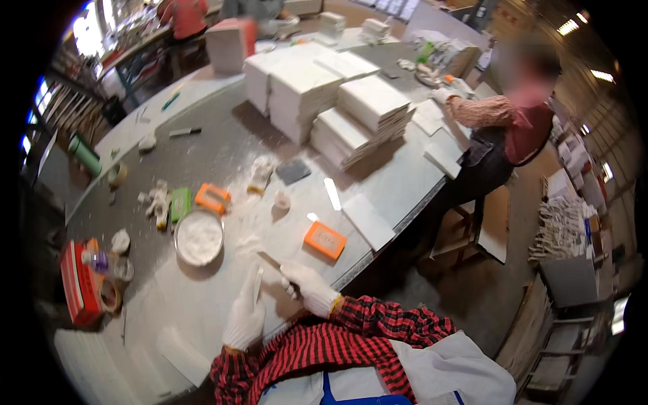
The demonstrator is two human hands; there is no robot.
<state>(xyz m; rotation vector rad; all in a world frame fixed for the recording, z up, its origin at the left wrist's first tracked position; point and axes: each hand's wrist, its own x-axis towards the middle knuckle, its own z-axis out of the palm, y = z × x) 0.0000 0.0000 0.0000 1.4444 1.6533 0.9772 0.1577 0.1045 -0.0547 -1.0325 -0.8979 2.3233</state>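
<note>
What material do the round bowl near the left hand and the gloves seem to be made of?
The bowl looks like metal: its rim is thin, grey and shiny, and it holds white powder. The gloves on the left hand and right hand look like white knitted fabric, matte and soft, though the weave is too small to confirm.

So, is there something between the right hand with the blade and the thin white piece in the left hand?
Nothing visible. The right hand holds a narrow blade whose tip points toward the thin white piece held in the left hand. Between them lies only bare dusty tabletop. The round bowl of white powder sits off to the left.
</note>
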